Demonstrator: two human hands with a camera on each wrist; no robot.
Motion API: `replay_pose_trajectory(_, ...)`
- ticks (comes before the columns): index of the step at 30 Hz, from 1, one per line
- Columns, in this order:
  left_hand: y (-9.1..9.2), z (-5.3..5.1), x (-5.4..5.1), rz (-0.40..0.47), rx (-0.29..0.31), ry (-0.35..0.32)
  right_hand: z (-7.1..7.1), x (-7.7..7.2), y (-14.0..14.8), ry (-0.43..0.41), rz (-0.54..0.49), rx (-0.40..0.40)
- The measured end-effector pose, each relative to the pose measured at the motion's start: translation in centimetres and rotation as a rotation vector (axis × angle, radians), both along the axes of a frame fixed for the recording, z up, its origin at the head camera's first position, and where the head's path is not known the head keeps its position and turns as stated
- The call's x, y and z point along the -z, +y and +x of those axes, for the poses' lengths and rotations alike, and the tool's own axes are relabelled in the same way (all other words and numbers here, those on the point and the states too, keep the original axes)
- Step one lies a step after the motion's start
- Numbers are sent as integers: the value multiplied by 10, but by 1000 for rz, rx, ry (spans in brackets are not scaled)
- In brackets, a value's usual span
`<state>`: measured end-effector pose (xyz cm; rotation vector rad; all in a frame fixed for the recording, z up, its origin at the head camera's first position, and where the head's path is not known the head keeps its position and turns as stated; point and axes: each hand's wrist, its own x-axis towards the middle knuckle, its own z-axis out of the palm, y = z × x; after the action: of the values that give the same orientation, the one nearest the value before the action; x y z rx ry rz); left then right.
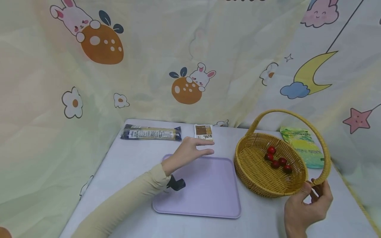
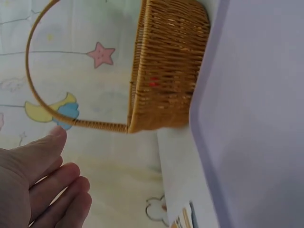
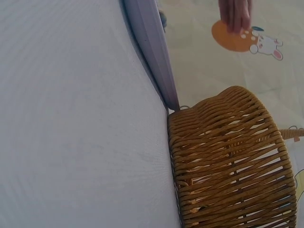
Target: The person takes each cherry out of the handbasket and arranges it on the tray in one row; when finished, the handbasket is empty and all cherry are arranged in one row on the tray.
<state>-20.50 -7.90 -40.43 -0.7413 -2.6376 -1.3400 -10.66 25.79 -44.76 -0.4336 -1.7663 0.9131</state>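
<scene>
1. One hand, your right (image 1: 308, 206), pinches the lower end of the arched handle (image 1: 326, 162) on a round golden-brown wicker basket (image 1: 254, 168).
2. Your left hand (image 1: 190, 150) is raised, fingers extended and holding nothing, near a rectangular pale-purple tray (image 1: 208, 188).
3. The basket, with dark-red round cherries (image 1: 275, 164) inside, is just right of the tray.
4. Behind it lies a green-and-yellow plastic packet (image 1: 306, 148).
</scene>
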Motion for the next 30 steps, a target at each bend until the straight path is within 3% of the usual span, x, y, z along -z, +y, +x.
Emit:
replay_pose_trajectory(7,47,-29,-5,34,109,-82,-1,-2,-2,11,0,0)
replay_pose_trajectory(12,79,-44,1,55,182,-159,1,-3,-3,10,-1,6)
replay_pose_trajectory(17,103,-58,6,66,249,-162,-4,6,5,1,10,1)
replay_pose_trajectory(21,120,-67,9,45,255,-158,-9,15,13,8,15,-7)
replay_pose_trajectory(30,156,-78,10,33,238,-238,-7,21,20,5,40,5)
